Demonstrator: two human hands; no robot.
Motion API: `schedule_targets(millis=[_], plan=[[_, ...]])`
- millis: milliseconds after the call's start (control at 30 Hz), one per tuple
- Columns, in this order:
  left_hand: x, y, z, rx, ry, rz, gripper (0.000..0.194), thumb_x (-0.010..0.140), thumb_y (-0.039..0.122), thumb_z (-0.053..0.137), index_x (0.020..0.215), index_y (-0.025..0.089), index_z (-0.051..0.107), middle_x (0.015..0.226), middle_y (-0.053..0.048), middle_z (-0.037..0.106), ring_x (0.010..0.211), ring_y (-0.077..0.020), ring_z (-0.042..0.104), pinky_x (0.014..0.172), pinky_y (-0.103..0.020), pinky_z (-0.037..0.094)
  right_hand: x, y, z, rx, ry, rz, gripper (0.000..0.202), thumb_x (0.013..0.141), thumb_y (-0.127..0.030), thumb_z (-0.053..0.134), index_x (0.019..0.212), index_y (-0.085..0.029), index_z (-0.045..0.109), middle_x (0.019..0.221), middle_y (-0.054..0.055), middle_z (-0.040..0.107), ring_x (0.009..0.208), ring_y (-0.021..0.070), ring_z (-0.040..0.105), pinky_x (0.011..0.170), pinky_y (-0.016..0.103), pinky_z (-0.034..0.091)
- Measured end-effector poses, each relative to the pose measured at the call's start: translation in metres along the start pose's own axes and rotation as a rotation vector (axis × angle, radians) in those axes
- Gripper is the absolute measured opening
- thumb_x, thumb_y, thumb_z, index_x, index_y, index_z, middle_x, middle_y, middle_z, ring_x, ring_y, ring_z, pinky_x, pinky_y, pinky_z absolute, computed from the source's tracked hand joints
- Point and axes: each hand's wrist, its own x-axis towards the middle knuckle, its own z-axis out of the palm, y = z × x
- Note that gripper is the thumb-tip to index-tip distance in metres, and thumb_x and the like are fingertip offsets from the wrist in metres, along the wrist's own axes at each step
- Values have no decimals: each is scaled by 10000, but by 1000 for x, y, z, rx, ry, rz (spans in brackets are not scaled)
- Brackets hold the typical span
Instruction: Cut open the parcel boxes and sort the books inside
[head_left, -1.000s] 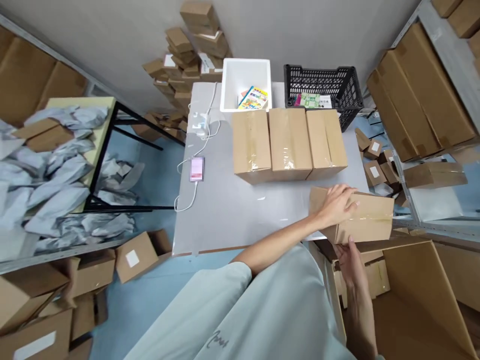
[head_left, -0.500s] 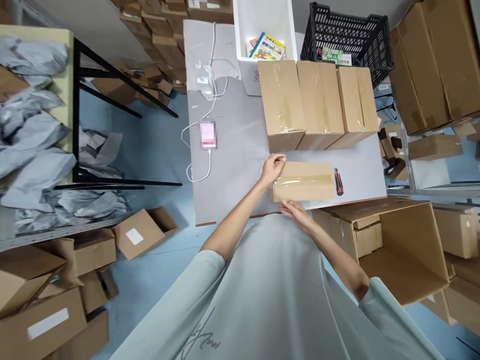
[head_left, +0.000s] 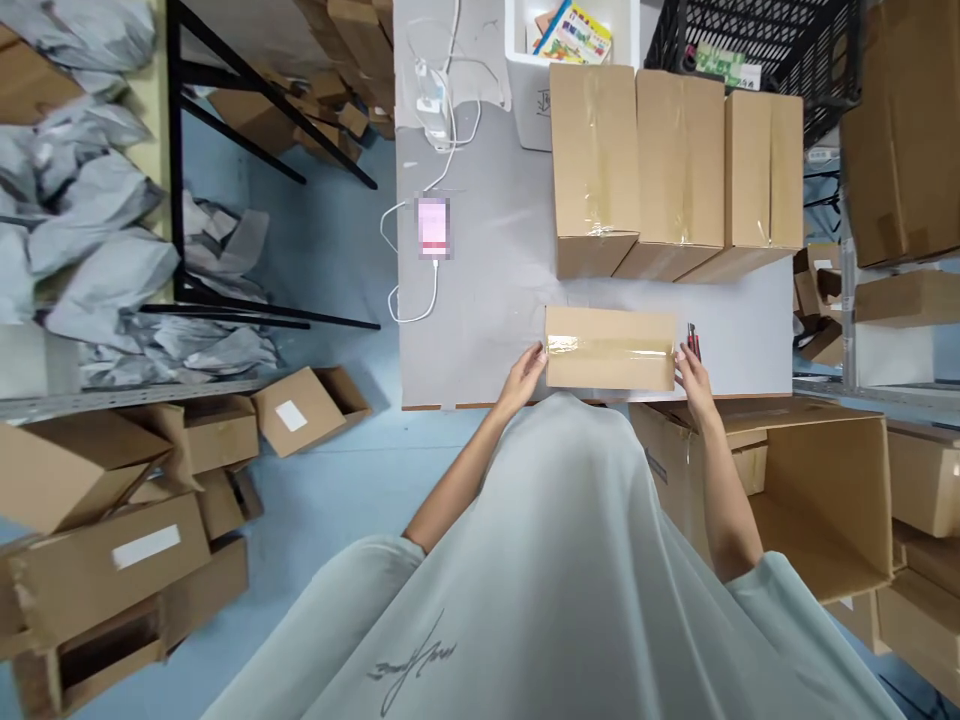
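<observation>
A long, taped cardboard box [head_left: 611, 348] is near the front edge of the grey table [head_left: 480, 340]. My left hand [head_left: 525, 375] is at its left end, fingers against the side. At the opposite end, my right hand [head_left: 693, 378] presses its fingers to the box, so the two hands grip it between them. Just beyond my right fingers lies a red and black utility knife [head_left: 694, 341], partly hidden by that hand. Whether the box rests on the table or is slightly raised, I cannot tell.
Three taller taped boxes [head_left: 681, 170] stand in a row behind. Past them are a white bin [head_left: 529, 105] with booklets and a black crate [head_left: 814, 60]. A phone [head_left: 433, 228] with a white cable lies left. A large open carton [head_left: 832, 500] stands below right.
My right hand has moved from the front left of the box to its right end. My left hand has shifted down to the left end. The head view has tilted.
</observation>
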Motion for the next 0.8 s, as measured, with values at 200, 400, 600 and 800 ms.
schedule_targets(millis=[200, 400, 600, 800], plan=[[-19, 7, 12, -18, 4, 107, 846, 1017, 748, 730, 1643, 189, 624, 1747, -150, 602, 1638, -369, 568, 1383, -524, 460, -11, -1, 32, 49, -169, -195, 910, 949, -761, 761, 1668, -211, 665, 1692, 120, 672, 1581, 332, 617, 1386, 497, 422], [-14, 4, -10, 49, 69, 91, 840, 1036, 795, 686, 1671, 249, 627, 1762, -110, 594, 1669, -366, 528, 1400, -503, 436, 16, 20, 41, 20, -280, -177, 1024, 946, -860, 704, 1770, -274, 537, 1785, 89, 574, 1604, 346, 602, 1385, 537, 439], [-4, -36, -26, -9, 162, -115, 826, 1092, 770, 541, 1714, 226, 562, 1834, -190, 473, 1642, -403, 558, 1335, -625, 485, 34, 76, 20, 65, -334, -49, 1006, 935, -808, 715, 1789, -332, 475, 1747, 144, 609, 1540, 360, 654, 1305, 628, 499], [-7, -47, -17, 61, 66, -85, 718, 794, 470, 934, 1415, 136, 804, 1575, -214, 734, 1543, -422, 648, 1369, -626, 445, 28, 85, 30, 3, -447, -150, 881, 698, -633, 978, 1481, -285, 774, 1675, 139, 663, 1591, 369, 567, 1356, 591, 436]])
